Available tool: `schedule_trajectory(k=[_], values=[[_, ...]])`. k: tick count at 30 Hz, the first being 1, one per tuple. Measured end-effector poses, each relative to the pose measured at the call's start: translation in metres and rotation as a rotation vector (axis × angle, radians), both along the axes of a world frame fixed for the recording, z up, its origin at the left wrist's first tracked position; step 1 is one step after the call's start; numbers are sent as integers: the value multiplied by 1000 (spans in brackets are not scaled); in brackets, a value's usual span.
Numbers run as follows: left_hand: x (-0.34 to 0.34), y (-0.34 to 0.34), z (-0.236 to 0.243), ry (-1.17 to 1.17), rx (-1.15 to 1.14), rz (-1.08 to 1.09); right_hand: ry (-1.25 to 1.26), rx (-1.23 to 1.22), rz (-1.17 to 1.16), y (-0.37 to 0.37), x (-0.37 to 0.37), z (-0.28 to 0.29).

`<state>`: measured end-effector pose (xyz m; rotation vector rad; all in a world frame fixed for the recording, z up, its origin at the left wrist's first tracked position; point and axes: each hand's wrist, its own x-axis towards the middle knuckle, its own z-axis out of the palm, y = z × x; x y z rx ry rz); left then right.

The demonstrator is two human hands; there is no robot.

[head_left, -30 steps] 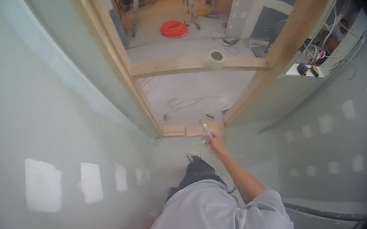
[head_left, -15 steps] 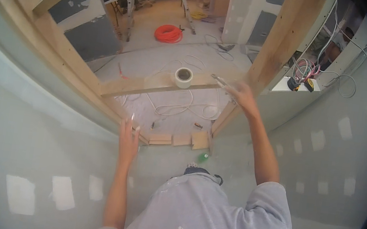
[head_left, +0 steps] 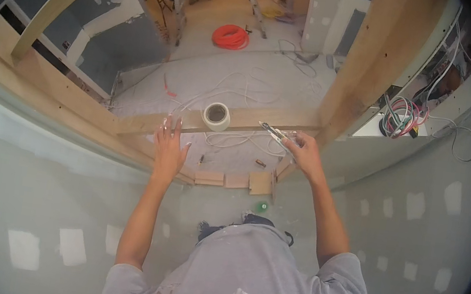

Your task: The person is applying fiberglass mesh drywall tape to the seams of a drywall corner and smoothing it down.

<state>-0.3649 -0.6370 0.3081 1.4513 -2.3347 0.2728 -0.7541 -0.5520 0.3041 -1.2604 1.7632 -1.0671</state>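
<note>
My left hand reaches forward with fingers spread at the wooden crosspiece of a timber-framed opening; whether the fingertips touch it I cannot tell. A white roll of tape lies on that crosspiece, right of the fingertips. My right hand grips a slim silver-and-dark tool, apparently a utility knife, angled up toward the crosspiece just right of the roll. Small wooden blocks line the bottom of the opening, and a small green bottle is below them.
Pale wallboard flanks me. A thick timber post rises at right, beside tangled cables and part of a person. Beyond the frame lie an orange hose coil, loose white cords, a ladder and a long table.
My left hand has come into view and reached the crosspiece. My right hand has risen with the tool from low in the opening to the crosspiece. The view has shifted.
</note>
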Motion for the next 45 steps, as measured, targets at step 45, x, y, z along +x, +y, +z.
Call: schedule_trajectory(k=[45], values=[[-52,4,49,793,329,-374,563,-730,577,-37,90,55]])
